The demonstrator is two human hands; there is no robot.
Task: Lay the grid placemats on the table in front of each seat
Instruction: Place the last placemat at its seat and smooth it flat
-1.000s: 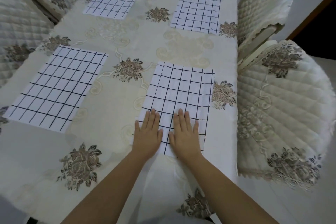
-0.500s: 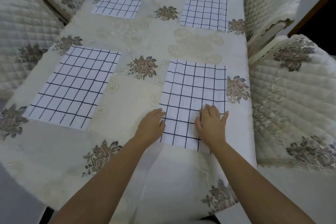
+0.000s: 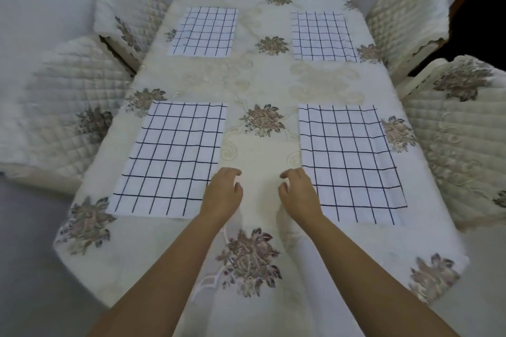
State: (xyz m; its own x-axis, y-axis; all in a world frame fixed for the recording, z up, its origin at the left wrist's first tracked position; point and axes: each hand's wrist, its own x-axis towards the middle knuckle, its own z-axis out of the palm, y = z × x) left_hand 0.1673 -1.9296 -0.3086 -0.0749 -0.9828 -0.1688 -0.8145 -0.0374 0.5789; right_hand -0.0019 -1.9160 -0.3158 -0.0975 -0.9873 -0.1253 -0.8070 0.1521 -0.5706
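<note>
- Table: covered by a cream cloth with embroidered flower clusters; it runs away from you, its near end below your forearms.
- Chairs, four, in quilted cream covers: near left chair, far left chair, far right chair and near right chair, all pulled close to the long sides.
- Dark doorway: upper right corner, behind the right-hand chairs.
- Grid placemats, four, white with dark lines, all lying flat on the cloth: near left placemat and near right placemat on either side of your hands; far left placemat and far right placemat towards the far end. Each lies in front of one chair.
- Your forearms: bare, reaching forward from the near end, roughly parallel.
- Your left hand: palm down, over the strip of bare cloth between the two near mats, its outer side overlapping the inner edge of the near left placemat.
- Your right hand: palm down, mirroring it, overlapping the inner edge of the near right placemat.
- Left fingers and right fingers: loosely curled, thumbs turned inward, holding nothing. You cannot tell whether they touch the cloth or the mats.
</note>
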